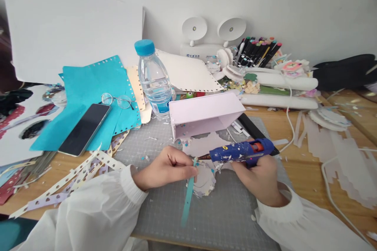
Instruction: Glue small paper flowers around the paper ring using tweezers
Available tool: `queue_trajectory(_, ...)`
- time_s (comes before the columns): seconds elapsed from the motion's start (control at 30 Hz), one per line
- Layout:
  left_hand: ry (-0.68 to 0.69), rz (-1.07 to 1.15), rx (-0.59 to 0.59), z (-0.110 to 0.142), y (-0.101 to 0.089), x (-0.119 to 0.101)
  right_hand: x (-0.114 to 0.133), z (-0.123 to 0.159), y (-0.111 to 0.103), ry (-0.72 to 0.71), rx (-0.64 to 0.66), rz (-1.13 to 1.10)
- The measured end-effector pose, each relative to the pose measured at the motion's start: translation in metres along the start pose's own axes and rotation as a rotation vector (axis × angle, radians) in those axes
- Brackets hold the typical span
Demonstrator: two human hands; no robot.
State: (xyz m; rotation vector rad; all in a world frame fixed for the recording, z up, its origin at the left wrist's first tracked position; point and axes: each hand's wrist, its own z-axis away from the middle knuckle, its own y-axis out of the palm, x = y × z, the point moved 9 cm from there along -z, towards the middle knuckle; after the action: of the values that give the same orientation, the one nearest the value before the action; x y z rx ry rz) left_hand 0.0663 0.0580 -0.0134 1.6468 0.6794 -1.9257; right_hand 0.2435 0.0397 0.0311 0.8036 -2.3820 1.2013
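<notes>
Between the thumb and fingers of my left hand (169, 168) is a teal paper strip (187, 202), its long end hanging down over the cutting mat (229, 219). My right hand (259, 176) grips a blue hot glue gun (235, 152) by its handle. The gun's dark nozzle points left and reaches the top end of the strip, right by my left fingertips. Whether it touches the paper I cannot tell. Behind the strip lies a pale round paper piece (204, 180) with a ragged edge. A pale lilac open box (206, 111) stands just beyond both hands.
A water bottle (154, 82) stands left of the box. A phone (85, 129) and glasses (118, 101) lie on teal paper sheets (88, 82). Punched paper strips (85, 168) are at left. Black pens (259, 51) stand behind; a white cord (291, 117) runs at right.
</notes>
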Motion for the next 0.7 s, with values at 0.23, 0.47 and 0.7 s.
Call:
queue_trajectory(0.23, 0.004, 0.009, -0.007, -0.0005, -0.0004, -0.0003, -0.0028, 0.0016, 0.0029, 0.021, 0.02, -0.008)
queue_trajectory(0.47, 0.008, 0.02, 0.002, -0.0005, 0.001, -0.0013, -0.0012, 0.0009, 0.0003, 0.002, -0.003, 0.015)
queue_trajectory(0.7, -0.006, 0.009, 0.001, 0.0, 0.0007, 0.0005, -0.0018, 0.0012, 0.0021, 0.014, 0.012, 0.001)
